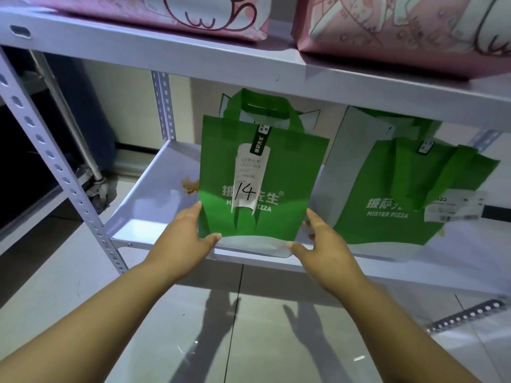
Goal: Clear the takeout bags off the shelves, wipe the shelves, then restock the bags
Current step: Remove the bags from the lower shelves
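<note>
From the head view, a green takeout bag [279, 167] printed "MISTER PIZZA" stands upright on the lower shelf [154, 214], close to its near edge. A white receipt [249, 175] with "14" handwritten on it hangs down the bag's front from a dark tag at the handle.

Both hands grip the bag at its bottom corners. The left hand [185, 239] has its thumb pressed on the front of the lower left corner, and its fingers run up the bag's left side. The right hand [329, 244] pinches the lower right corner the same way, thumb at the near bottom edge and fingers along the right side.

Just left of the bag, a brown stain [190, 185] marks the shelf surface. To the right, a second green bag [387, 194] leans back on the same shelf, with a white label [456, 208] beside it.

Above, the upper shelf [221, 59] carries two pink bags, one on the left [154, 15] and one on the right [401, 37].

A perforated metal post [49, 153] runs down the left side. Beyond it, a mop head [99, 187] rests on the tiled floor [83, 313], where the shadows of the arms fall.
</note>
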Motion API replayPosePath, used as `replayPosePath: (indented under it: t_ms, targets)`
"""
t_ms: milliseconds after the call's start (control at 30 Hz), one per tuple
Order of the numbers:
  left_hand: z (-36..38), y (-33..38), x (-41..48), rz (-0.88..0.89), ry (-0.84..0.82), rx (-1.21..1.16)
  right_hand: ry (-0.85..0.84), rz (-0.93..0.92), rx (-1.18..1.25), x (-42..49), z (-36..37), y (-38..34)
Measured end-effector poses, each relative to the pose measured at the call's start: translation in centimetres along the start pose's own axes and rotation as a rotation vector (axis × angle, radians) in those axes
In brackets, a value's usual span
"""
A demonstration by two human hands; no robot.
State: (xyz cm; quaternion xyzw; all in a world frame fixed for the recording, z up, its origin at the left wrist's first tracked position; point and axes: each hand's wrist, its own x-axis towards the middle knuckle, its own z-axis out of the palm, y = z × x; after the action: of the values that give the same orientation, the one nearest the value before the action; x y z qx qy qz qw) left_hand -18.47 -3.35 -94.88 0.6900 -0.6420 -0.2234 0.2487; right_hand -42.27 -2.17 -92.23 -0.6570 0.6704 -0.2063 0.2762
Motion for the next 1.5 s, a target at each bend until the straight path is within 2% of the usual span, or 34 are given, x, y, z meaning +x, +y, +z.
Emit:
replayPosePath:
  t_ms: [133, 267, 533, 733, 900, 1133, 1367, 1500]
  targets:
    - [-0.5, 1.1, -1.0, -0.008, 0.081, 0.007, 0.106, 0.001, 0.007, -0.6, -1.1, 0.3]
    - [-0.3, 3.5, -2.1, 0.084, 0.087, 0.005, 0.262, -0.013, 0.025, -2.1, -3.0, 1.1]
    - [4.3, 10.4, -3.2, 0.274, -0.042, -0.093, 0.375, 0.091, 0.043, -4.8, -7.3, 6.6]
    - [8.4, 14.5, -3.0, 0.300, -0.166, -0.052, 0.417, 0.239, 0.097, -5.7, -10.4, 12.0]
    - [10.7, 17.5, -2.1, 0.298, -0.208, -0.037, 0.450, 0.220, 0.070, -4.9, -12.6, 15.1]
    - [12.9, 20.4, 0.0, 0.208, -0.232, 0.080, 0.387, 0.180, 0.085, -1.9, -15.0, 16.4]
    - [14.0, 21.8, 0.7, 0.257, -0.107, 0.040, 0.251, 0.104, 0.181, -0.5, -15.3, 17.1]
    - [14.5, 22.7, 0.3, 0.308, -0.037, 0.018, 0.231, 0.093, 0.231, -0.5, -15.3, 17.2]
